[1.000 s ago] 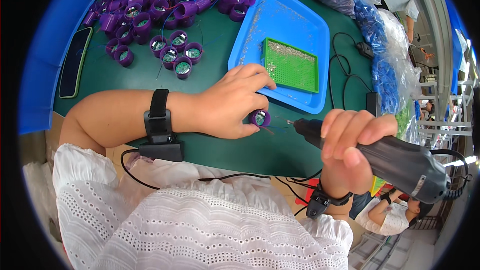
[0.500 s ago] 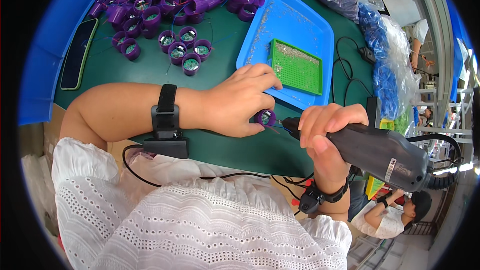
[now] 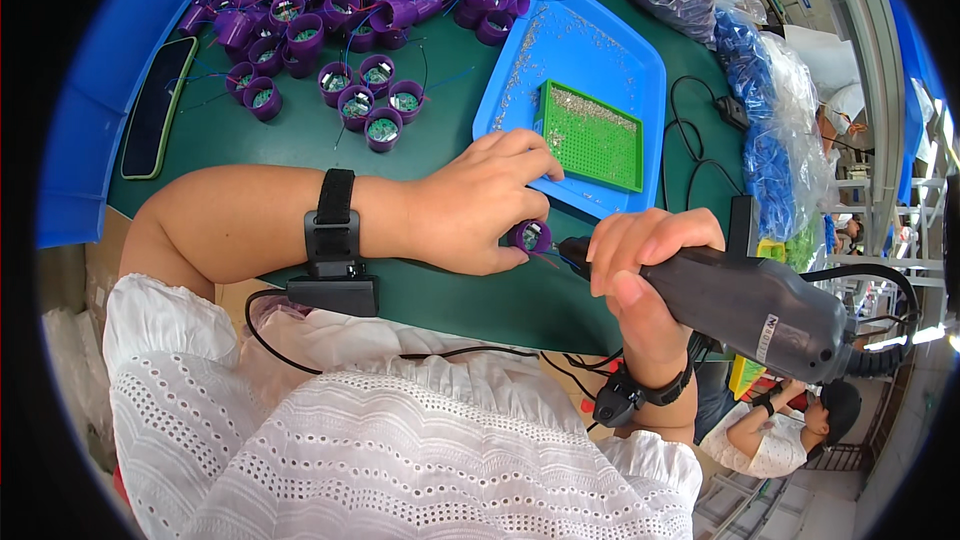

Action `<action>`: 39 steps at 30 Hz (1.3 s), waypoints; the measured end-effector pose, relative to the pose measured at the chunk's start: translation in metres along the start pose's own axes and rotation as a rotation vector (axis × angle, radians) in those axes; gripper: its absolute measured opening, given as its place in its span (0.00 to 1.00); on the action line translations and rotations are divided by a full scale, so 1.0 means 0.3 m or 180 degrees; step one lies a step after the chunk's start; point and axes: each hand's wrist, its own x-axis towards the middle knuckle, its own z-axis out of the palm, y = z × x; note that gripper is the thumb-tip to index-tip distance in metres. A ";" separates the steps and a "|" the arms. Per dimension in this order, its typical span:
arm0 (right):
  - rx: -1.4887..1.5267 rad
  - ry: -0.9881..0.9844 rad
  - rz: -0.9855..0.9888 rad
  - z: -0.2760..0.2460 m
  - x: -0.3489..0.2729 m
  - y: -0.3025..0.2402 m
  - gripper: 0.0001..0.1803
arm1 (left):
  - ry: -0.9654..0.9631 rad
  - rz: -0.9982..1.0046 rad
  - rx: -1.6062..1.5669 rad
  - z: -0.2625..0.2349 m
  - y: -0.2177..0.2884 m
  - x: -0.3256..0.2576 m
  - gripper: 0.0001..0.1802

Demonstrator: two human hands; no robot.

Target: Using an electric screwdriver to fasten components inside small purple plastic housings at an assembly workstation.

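Note:
Between the thumb and fingers of my left hand (image 3: 492, 202) a small purple cup (image 3: 518, 237) is pinched, its open end showing a green circuit board. My right hand (image 3: 650, 255) is closed round the dark grey body of a corded electric screwdriver (image 3: 745, 305). The screwdriver lies nearly level, its nose pointing left at the cup's open end; whether the bit touches a screw is too small to tell. Just beyond my left fingertips stands a green perforated screw tray (image 3: 598, 150), partly covered with tiny screws, inside a blue tray (image 3: 625, 50).
Many purple cups (image 3: 385, 15) with thin wires are heaped at the far left, several standing upright nearer. A phone (image 3: 158, 110) lies at the left beside a blue bin (image 3: 75, 140). Black cable (image 3: 690, 140) and plastic bags (image 3: 770, 140) line the right. Another person (image 3: 770, 430) sits lower right.
My right hand and the screwdriver have shifted slightly left, bringing the nose a little closer to the cup. My left hand and the cup stay in place.

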 end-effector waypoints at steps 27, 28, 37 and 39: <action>0.0502 0.0083 0.0131 -0.006 0.071 0.056 0.13 | 0.0090 0.0007 -0.0010 -0.011 0.016 0.015 0.15; 0.0508 0.0104 0.0166 0.004 0.066 0.053 0.14 | 0.0118 0.0001 0.0022 -0.005 0.012 0.009 0.15; 0.0666 0.0572 -0.0385 -0.013 0.077 -0.058 0.15 | -0.0115 -0.0042 0.0105 -0.013 0.038 0.001 0.14; 0.0876 0.0716 -0.0825 -0.031 0.082 -0.131 0.14 | 0.0026 0.0022 0.0214 -0.020 0.057 -0.004 0.15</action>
